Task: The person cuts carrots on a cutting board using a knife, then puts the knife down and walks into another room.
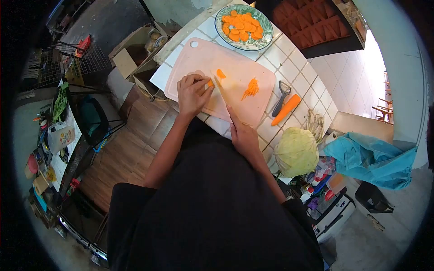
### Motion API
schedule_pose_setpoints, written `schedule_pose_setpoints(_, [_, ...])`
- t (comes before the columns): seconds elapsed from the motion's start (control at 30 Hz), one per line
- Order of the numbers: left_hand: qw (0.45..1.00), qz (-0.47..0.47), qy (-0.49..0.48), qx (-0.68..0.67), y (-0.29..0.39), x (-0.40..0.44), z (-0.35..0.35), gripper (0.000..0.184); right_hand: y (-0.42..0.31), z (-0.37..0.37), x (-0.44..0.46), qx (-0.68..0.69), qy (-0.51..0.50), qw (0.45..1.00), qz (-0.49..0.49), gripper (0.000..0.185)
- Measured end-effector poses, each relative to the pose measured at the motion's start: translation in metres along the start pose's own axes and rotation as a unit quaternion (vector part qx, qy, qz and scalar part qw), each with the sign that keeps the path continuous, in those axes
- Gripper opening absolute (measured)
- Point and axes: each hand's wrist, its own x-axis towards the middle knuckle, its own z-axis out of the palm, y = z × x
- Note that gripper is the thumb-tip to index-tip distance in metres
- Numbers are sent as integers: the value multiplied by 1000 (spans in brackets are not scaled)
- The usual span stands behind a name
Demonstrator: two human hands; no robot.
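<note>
"Right grip (243, 134) first: what did it have?"

"It was closed round a knife (222, 94), tip slanting away from the body. Left grip (192, 95) was drawn in narrow on a small carrot piece (210, 83), close beside the blade."

"Where was that piece?"

"Left of the middle of the cutting board (239, 67), mostly hidden by the fingertips."

"How was such a cut best made?"

"With fingertips curled back and knuckles guiding the blade, I judged. A flat face down would have stopped the piece rolling, and short, even strokes would have kept the strips alike. Those fingers sat near the knife, so the thumb especially needed tucking."

"And the materials?"

"Beside the knife's tip lay a carrot slice (220, 73), thin and bright orange. Farther right, fine carrot strips (251, 89) made a loose heap. The board was pale pink, probably plastic, with rounded corners and a round hole in one."

"Beyond that?"

"Square white tiles covered the bench (296, 74). A green-patterned plate (266, 38) carried many round slices (246, 26). To the right, a dark-handled peeler (279, 103) lay just beside a smooth, tapering whole carrot (285, 109), with a round, pale green cabbage (296, 151) nearer the body."
</note>
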Motion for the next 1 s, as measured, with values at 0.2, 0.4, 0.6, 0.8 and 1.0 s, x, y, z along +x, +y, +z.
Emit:
schedule_pose_setpoints(0.2, [1000, -2, 3, -3, 2, 0, -1, 34, 3, 7, -2, 10, 8, 1000, -22, 64])
schedule_pose_setpoints(0.4, [1000, 7, 6, -3, 1, 0, 0, 34, -4, -1, -1, 6, -25, 1000, -2, 64])
schedule_pose_setpoints(0.6, [1000, -1, 5, 1, 0, -1, 1, 34, -1, 5, -4, 4, -10, 1000, -18, 66])
schedule_pose_setpoints(0.8, [1000, 1, 5, 4, -1, -1, 1, 34, 0, 10, -3, -28, 57, 994, -87, 73])
schedule_pose_setpoints(1.0, [1000, -1, 10, 5, 1, -1, 1, 33, -3, 10, -2, -37, 23, 997, -64, 80])
